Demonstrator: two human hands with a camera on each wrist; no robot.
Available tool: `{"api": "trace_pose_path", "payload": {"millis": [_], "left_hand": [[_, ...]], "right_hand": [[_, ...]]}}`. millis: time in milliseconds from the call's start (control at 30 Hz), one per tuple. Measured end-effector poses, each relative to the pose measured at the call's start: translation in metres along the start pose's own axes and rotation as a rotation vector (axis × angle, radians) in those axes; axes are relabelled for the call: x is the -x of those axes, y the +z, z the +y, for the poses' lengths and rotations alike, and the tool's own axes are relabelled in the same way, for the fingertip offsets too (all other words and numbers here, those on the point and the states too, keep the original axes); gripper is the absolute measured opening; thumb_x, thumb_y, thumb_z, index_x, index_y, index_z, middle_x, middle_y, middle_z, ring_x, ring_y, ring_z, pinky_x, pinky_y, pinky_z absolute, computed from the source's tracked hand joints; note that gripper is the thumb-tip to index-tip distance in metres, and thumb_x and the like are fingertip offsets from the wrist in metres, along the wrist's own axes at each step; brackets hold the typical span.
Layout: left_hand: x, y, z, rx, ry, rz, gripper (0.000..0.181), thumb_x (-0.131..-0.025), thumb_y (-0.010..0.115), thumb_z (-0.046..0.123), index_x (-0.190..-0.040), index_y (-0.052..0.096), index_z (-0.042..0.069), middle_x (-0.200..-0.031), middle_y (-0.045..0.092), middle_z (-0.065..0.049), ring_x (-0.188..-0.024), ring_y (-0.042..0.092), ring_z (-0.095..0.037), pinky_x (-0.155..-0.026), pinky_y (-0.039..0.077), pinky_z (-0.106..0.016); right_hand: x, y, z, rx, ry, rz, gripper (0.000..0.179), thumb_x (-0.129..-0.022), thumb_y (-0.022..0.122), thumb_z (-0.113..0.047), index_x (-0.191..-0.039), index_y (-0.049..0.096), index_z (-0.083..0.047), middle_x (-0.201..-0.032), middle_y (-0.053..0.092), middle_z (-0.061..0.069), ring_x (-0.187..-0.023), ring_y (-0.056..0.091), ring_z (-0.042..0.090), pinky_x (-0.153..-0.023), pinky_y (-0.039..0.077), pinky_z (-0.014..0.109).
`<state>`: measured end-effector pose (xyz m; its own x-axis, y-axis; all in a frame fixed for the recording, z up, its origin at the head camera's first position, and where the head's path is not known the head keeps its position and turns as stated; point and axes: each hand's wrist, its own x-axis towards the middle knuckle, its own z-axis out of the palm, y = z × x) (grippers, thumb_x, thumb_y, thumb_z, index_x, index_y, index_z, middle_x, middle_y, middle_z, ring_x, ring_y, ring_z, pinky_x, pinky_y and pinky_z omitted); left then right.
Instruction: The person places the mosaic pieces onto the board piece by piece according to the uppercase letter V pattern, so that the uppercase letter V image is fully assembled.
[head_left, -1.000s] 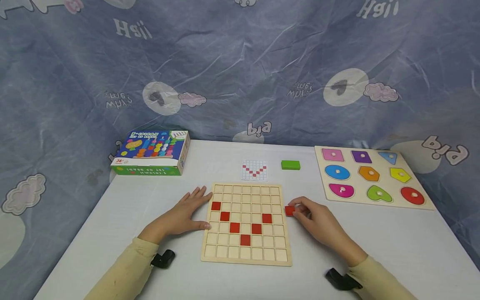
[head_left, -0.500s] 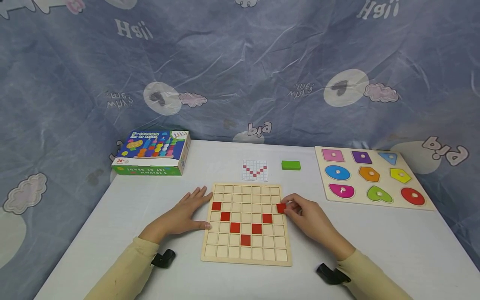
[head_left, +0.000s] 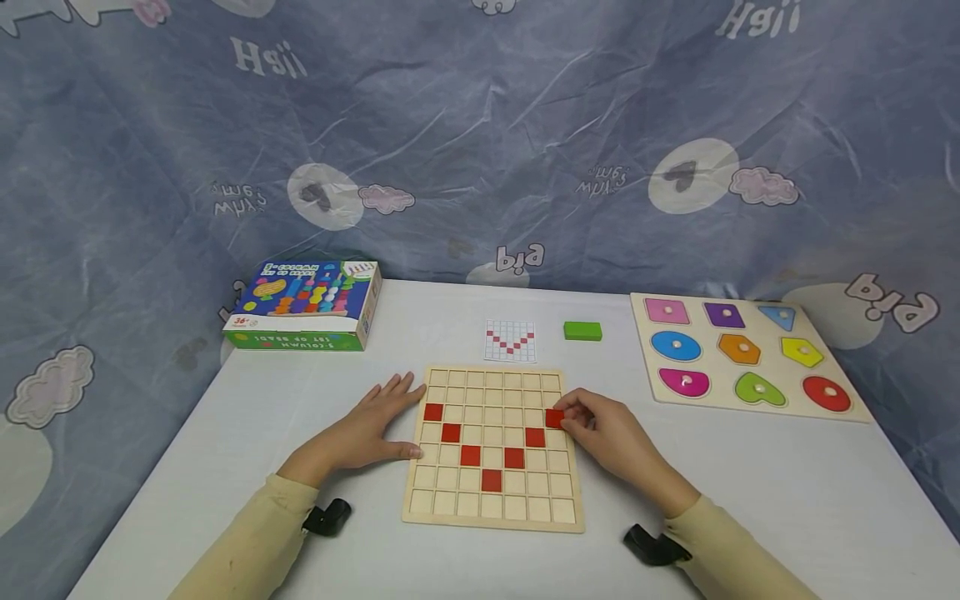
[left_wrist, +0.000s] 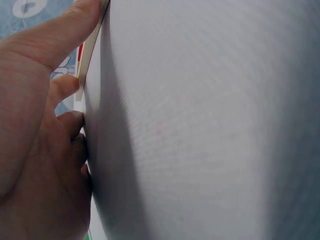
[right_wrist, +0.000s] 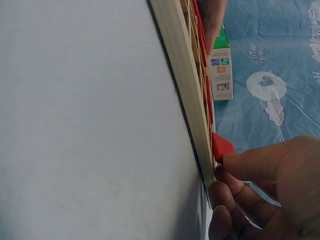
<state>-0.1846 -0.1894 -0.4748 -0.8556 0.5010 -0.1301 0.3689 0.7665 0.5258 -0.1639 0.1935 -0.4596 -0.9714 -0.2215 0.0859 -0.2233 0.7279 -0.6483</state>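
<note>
A wooden grid board (head_left: 492,521) lies flat on the table, with several red square tiles set in a V shape in its cells. My right hand (head_left: 618,437) pinches one red tile (head_left: 553,418) between thumb and fingers, over a right-column cell. In the right wrist view that red tile (right_wrist: 221,146) is tilted against the board's top, one edge still raised. My left hand (head_left: 360,429) is spread beside the board, thumb and fingertips touching its left edge. The left wrist view shows the left thumb (left_wrist: 70,32) against the board's side.
Behind the board lies a small pattern card (head_left: 510,341) with a red V. Near it sits a green block (head_left: 582,331). A boxed toy (head_left: 300,306) stands back left, and a shape puzzle board (head_left: 750,357) lies at right. A patterned cloth (head_left: 480,142) hangs behind.
My right hand has moved left with the red tile, from beside the board to over its right-hand column. My left hand has stayed in place.
</note>
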Motion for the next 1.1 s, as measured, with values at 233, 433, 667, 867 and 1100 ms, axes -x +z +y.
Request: {"api": "trace_pose_path", "payload": {"millis": [233,433,667,867,1100], "left_hand": [[0.0001,0.0005,-0.0009,-0.005,-0.003,-0.003,0.103,-0.081,0.079,0.059,-0.162,0.031,0.018,-0.170,0.013,-0.012,-0.157,0.005,-0.033,-0.126,0.005,-0.054],[-0.0001,0.0008,-0.0013,0.000,0.000,-0.004,0.102,-0.081,0.079,0.058,-0.162,0.031,0.017,-0.170,0.013,-0.013,-0.157,0.005,-0.033,-0.126,0.005,-0.054],[-0.0003,0.0006,-0.0010,0.000,-0.001,-0.006,0.103,-0.081,0.079,0.059,-0.162,0.031,0.018,-0.170,0.013,-0.012,-0.157,0.005,-0.032,-0.126,0.005,-0.054],[-0.0001,0.0000,-0.0004,0.004,0.001,-0.004,0.102,-0.081,0.079,0.058,-0.162,0.031,0.018,-0.170,0.013,-0.012,-0.157,0.005,-0.033,-0.126,0.005,-0.054],[0.0003,-0.0005,0.0005,0.003,0.005,-0.001,0.102,-0.081,0.079,0.057,-0.161,0.031,0.017,-0.170,0.013,-0.013,-0.157,0.005,-0.033,-0.126,0.005,-0.055]], "right_hand": [[-0.0005,0.0015,-0.0009,0.018,-0.017,-0.001,0.020,-0.089,0.077,-0.005,-0.106,0.070,-0.015,-0.086,0.062,-0.005,-0.077,0.055,0.013,-0.066,0.051,0.024],[-0.0010,0.0016,-0.0018,0.014,-0.017,-0.007,0.024,-0.087,0.079,-0.004,-0.106,0.069,-0.014,-0.088,0.061,-0.004,-0.077,0.055,0.013,-0.064,0.051,0.024],[-0.0021,0.0012,-0.0020,0.035,-0.034,0.003,0.022,-0.086,0.078,-0.003,-0.105,0.071,-0.013,-0.090,0.061,-0.002,-0.078,0.054,0.012,-0.063,0.049,0.024],[-0.0022,0.0006,-0.0026,0.051,-0.082,0.024,0.022,-0.085,0.079,-0.002,-0.104,0.075,-0.013,-0.093,0.063,-0.003,-0.077,0.054,0.011,-0.063,0.048,0.024],[-0.0016,0.0002,-0.0025,0.054,-0.100,0.019,0.024,-0.086,0.079,-0.002,-0.106,0.077,-0.015,-0.098,0.065,-0.003,-0.079,0.055,0.010,-0.066,0.050,0.024]]}}
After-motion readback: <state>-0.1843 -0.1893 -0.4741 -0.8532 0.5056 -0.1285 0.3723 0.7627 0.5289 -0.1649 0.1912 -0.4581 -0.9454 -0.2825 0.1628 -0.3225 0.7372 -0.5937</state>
